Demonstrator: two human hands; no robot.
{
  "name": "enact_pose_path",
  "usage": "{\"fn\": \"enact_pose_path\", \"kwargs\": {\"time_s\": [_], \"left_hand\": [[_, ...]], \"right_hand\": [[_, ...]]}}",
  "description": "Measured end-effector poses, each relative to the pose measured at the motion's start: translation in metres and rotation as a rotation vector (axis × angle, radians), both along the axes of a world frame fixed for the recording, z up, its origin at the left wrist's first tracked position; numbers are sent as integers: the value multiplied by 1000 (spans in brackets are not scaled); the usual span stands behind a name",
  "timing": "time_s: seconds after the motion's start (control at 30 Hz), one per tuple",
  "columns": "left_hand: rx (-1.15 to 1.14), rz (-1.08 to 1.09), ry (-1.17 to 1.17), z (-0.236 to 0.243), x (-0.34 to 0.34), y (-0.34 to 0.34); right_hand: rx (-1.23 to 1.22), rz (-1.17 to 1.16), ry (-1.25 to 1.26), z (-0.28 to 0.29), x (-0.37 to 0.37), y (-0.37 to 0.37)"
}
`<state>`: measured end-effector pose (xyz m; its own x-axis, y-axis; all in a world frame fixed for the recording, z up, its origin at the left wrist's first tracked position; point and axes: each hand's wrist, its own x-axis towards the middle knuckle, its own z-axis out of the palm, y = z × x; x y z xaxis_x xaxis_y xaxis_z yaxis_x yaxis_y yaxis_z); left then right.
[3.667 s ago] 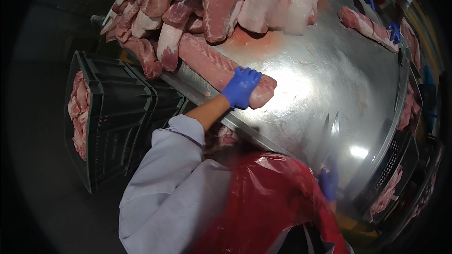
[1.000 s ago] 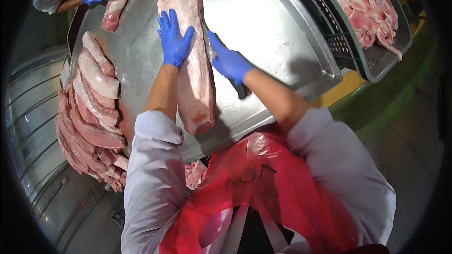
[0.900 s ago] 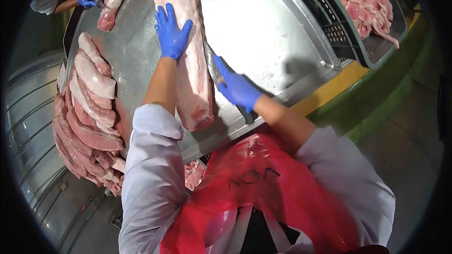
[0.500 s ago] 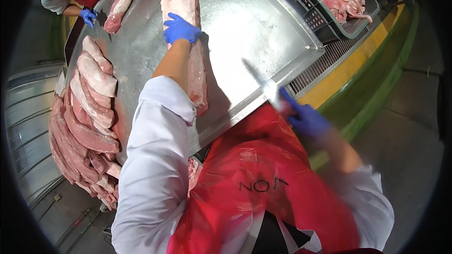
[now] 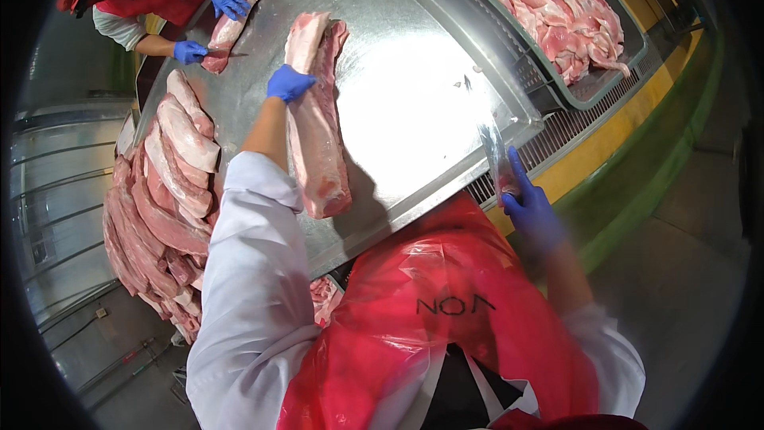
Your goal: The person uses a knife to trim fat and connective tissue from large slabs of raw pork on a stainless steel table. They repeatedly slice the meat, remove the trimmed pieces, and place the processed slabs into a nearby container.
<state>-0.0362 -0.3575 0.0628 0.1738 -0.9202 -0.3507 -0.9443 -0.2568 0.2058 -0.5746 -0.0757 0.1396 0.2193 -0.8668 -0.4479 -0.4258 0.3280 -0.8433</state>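
Steel table bare between pork slab and knife.

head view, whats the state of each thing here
left hand: pressed on the long pork cut
long pork cut: flat on the steel table
right hand: grips a knife, off the table edge
meat pile: stacked at left
tray of meat: full

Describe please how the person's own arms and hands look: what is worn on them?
Both hands wear blue disposable gloves: the left hand and the right hand. The left sleeve is white and long, pushed up so the forearm shows. The right sleeve is white too. A shiny red plastic apron covers the chest.
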Motion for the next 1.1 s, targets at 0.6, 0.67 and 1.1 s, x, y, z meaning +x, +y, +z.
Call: {"fn": "enact_pose_path", "kwargs": {"time_s": [0.6,0.67,1.1], "left_hand": [[-350,-39,278,26,-111,40],[-299,-64,216,27,-111,29],[-206,214,570,40,-95,19]], "right_hand": [[-117,130,-55,-33,23,-141],[-145,143,-75,-40,39,-160],[94,236,-208,-62,258,-316]]}}
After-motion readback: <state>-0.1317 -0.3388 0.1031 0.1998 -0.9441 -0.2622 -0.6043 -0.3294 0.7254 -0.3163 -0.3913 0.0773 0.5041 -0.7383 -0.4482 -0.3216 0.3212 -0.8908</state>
